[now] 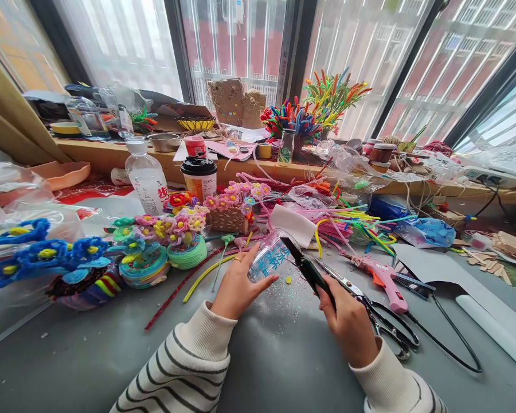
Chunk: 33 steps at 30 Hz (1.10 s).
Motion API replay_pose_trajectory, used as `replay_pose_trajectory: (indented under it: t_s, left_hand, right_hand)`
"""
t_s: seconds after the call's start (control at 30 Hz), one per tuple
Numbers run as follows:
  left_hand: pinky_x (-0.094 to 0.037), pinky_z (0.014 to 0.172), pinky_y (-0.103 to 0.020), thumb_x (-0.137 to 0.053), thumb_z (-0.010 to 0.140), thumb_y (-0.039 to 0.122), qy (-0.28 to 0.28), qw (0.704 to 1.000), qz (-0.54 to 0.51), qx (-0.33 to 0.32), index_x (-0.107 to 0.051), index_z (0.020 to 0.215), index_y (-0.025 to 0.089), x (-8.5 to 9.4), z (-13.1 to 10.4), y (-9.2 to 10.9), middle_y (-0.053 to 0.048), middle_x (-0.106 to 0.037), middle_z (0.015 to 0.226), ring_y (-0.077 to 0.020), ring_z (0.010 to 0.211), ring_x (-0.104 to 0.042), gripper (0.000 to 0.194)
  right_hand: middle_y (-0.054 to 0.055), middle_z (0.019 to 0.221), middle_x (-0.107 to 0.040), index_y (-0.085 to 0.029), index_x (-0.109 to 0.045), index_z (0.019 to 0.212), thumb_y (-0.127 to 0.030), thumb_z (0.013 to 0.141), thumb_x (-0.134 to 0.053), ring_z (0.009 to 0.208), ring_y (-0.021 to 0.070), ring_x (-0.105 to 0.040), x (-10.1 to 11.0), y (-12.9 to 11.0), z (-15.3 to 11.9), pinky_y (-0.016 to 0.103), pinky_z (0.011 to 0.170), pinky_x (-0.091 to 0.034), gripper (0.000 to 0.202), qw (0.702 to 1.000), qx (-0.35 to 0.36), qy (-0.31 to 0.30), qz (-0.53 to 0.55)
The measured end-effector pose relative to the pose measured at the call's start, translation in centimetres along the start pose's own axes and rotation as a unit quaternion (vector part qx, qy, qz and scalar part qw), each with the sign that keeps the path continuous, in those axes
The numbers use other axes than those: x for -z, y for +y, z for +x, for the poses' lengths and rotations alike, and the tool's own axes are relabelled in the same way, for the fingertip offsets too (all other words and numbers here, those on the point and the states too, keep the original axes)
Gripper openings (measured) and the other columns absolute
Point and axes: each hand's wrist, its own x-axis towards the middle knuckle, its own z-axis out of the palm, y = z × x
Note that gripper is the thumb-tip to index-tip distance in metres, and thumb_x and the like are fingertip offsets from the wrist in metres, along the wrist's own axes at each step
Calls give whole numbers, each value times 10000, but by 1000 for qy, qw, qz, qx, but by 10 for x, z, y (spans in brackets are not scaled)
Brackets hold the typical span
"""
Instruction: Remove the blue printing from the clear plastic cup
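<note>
The left hand point(236, 287) curls round a clear plastic cup point(269, 261), tilted near centre, likely to steady it. The right hand point(350, 321) closes on a dark-handled tool point(313, 272), perhaps a utility knife, angled over the cup's rim. From the cup, 3 flowerpots point(145, 265) stand at 9 o'clock; scissors point(348, 285) at 4 o'clock and a pink glue gun point(384, 281) at 3 o'clock crowd the right hand.

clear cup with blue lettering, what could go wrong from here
The black tool in the right hand has its tip close to the clear cup; if it is a blade, a slip might reach the left hand. The cup looks thin, so a hard squeeze could dent it. The scissors lie near the right hand and might get knocked.
</note>
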Motion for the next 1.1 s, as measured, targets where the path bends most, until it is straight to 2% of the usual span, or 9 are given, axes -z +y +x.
replay_pose_trajectory:
  t_s: [0.1,0.2,0.37,0.47,0.6,0.77,0.83,0.97,1.1]
  left_hand:
    - [-306,984,-406,-506,662,589,-4,1000,1,0,-318,1289,158,-1,0,0,-149,-434,1273,-263,1194,-388,783]
    - [-279,1003,-411,-467,682,600,-17,1000,1,11,-273,1309,123,-3,-1,1,-169,-379,1319,-269,1232,-337,811]
    - [-271,1004,-438,-389,761,530,-28,1000,7,4,-260,1310,98,-5,-4,3,-191,-344,1338,-281,1260,-288,710]
    - [-323,973,-435,-449,740,485,-2,1000,9,-18,-312,1271,93,-6,-5,4,-203,-409,1279,-284,1214,-362,674]
    - [-399,902,-413,-545,674,472,31,998,12,-44,-418,1160,126,-6,-6,5,-165,-511,1138,-268,1082,-487,610]
    - [-452,805,-382,-546,661,500,17,1000,4,-23,-432,1028,126,-5,-6,9,-128,-566,987,-245,931,-562,536]
    - [-457,782,-378,-523,671,523,7,1000,6,-1,-413,1029,128,-4,-7,10,-121,-579,964,-244,896,-577,544]
    - [-440,806,-392,-468,698,553,-6,999,28,21,-399,1079,127,-4,-8,10,-140,-578,1023,-266,941,-568,576]
    - [-426,829,-389,-458,708,546,-9,999,41,17,-411,1099,125,-4,-8,10,-154,-574,1063,-272,986,-550,576]
  right_hand:
    - [116,810,-685,-121,-562,972,-343,900,-255,648,199,-653,-5,-5,-3,274,528,-482,385,998,34,9,-51]
    - [120,811,-684,-116,-563,945,-352,906,-237,631,193,-653,-4,-10,-2,264,501,-472,404,996,38,6,-75]
    - [65,692,-670,-157,-557,886,-393,903,-240,559,177,-636,0,-13,-1,246,443,-426,395,997,24,-24,-68]
    - [40,604,-645,-170,-552,837,-416,899,-236,486,170,-613,3,-13,-2,248,401,-382,406,996,11,-18,-82]
    - [28,582,-630,-180,-539,812,-409,898,-254,462,165,-599,7,-13,-3,248,400,-368,375,995,7,-10,-95]
    - [19,518,-601,-188,-529,782,-411,901,-228,433,158,-585,9,-13,-6,241,399,-376,393,997,-3,-6,-82]
    - [32,551,-629,-175,-546,846,-403,901,-230,435,168,-593,7,-12,-7,249,391,-379,393,996,-7,-13,-85]
    - [101,831,-685,-146,-536,1058,-351,902,-254,592,194,-649,1,-9,-6,257,449,-431,382,994,20,-37,-100]
    - [107,886,-679,-145,-545,1094,-332,901,-266,641,204,-656,-1,-10,-4,264,487,-456,388,991,29,-58,-117]
